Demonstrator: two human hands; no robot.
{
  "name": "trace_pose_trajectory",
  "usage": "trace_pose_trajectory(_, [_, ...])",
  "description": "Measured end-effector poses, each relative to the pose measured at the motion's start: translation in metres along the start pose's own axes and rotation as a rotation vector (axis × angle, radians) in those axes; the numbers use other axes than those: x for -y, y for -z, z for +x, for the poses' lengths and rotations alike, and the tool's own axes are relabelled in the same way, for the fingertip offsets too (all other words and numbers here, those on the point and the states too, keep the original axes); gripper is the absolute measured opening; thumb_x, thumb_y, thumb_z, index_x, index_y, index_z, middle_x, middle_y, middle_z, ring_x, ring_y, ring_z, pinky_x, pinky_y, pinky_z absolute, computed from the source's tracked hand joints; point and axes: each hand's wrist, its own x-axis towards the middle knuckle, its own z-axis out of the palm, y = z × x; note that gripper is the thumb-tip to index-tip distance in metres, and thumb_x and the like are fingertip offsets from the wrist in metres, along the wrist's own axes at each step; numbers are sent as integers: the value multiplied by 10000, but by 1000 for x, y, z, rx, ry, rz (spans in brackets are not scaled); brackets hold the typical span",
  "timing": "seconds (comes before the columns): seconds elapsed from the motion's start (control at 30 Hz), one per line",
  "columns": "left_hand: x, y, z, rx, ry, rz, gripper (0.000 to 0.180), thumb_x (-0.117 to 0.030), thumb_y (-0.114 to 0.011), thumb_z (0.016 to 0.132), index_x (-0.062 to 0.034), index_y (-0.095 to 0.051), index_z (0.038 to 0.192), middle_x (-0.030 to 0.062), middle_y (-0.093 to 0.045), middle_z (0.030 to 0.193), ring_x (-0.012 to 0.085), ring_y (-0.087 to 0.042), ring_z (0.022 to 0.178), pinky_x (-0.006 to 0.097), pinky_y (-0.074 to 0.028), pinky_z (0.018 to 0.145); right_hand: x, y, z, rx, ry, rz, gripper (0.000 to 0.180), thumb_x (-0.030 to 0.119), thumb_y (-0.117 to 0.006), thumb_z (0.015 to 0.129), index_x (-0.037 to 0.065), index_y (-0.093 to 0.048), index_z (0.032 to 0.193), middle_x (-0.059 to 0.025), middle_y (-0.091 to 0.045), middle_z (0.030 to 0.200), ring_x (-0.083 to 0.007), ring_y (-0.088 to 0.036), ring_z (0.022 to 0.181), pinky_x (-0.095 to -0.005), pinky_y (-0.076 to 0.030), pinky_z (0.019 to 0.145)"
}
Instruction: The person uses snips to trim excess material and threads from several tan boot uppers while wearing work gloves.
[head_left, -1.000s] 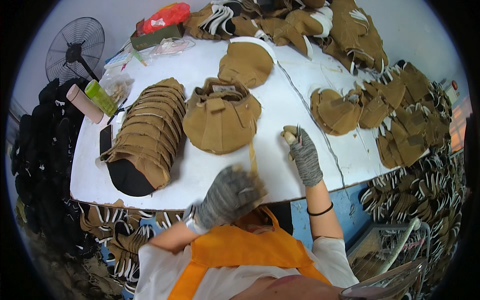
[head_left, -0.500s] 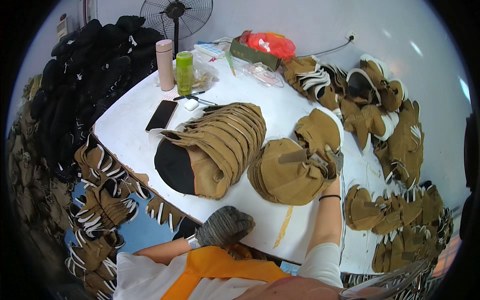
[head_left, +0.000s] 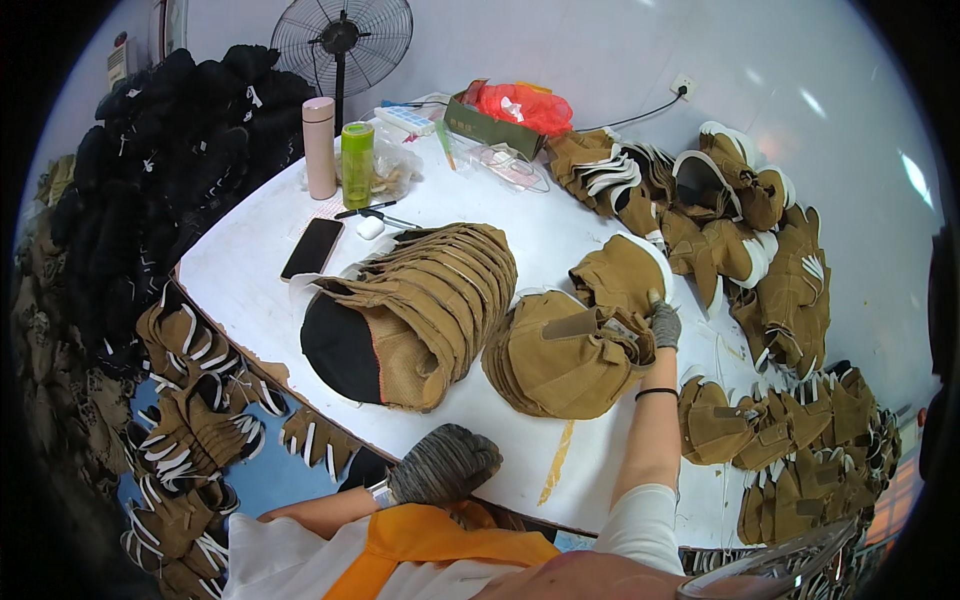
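My right hand (head_left: 665, 324), in a grey glove, reaches across the table and grips the edge of a brown fabric shoe upper (head_left: 618, 275) with a white rim; its thumb lies on top. Just in front of that piece sits a stack of brown uppers (head_left: 568, 362), partly touching it. To the left, a long row of nested brown uppers (head_left: 440, 300) lies on its side, a black lining facing me. My left hand (head_left: 445, 467), gloved too, rests closed at the table's front edge; its fingers curl under, so anything inside is hidden.
A phone (head_left: 312, 248), pink flask (head_left: 319, 148), green bottle (head_left: 357, 165) and pens stand or lie at the back left of the white table (head_left: 440, 440). Behind are a box with a red bag (head_left: 525, 107) and a fan (head_left: 340, 40). More uppers (head_left: 790, 290) are piled right.
The whole view has shifted slightly, so the table's things sit a little further left. My right hand still grips the upper, with its thumb now plainer to see. My left hand stays closed.
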Motion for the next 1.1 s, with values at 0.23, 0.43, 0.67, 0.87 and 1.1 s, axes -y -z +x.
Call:
trace_pose_trajectory(0.23, [0,-5,0,-73,-76,-28,258,-198,-565,812,-35,-635,999,114,-642,936,285,-595,848,400,-463,750,78,70,-21,-67,810,-545,523,224,-800,684,-18,-596,1101,-90,-652,924,-204,-602,830,-314,-473,798])
trace_pose_trajectory(0.43, [-5,-13,7,-98,63,-72,203,-152,-626,808,-77,-651,996,111,-648,977,301,-598,865,392,-465,757,122,100,-147,-159,793,-628,498,257,-809,678,14,-589,1053,-73,-629,851,-190,-560,774,-302,-462,757])
trace_pose_trajectory(0.67, [-51,-41,59,-28,59,-298,538,-176,-688,803,-59,-484,1287,193,-504,1273,346,-498,1161,394,-409,977,11,167,-187,-96,523,-368,454,451,-679,817,19,-592,925,-54,-568,735,-157,-520,656,-284,-448,622])
trace_pose_trajectory(0.87, [-75,-81,116,-27,-21,-43,737,-259,-724,773,-52,-360,1381,211,-368,1402,374,-372,1281,434,-327,1056,-23,203,-208,178,135,312,310,328,-598,912,123,-567,1143,53,-517,717,-20,-353,470,-191,-296,438])
trace_pose_trajectory(1.1, [-90,-101,159,102,13,294,811,-417,-689,771,-78,-329,1413,249,-269,1442,409,-254,1337,490,-248,1089,-57,203,-206,8,212,92,447,466,-605,877,86,-600,1112,44,-486,667,-64,-411,503,-218,-356,479])
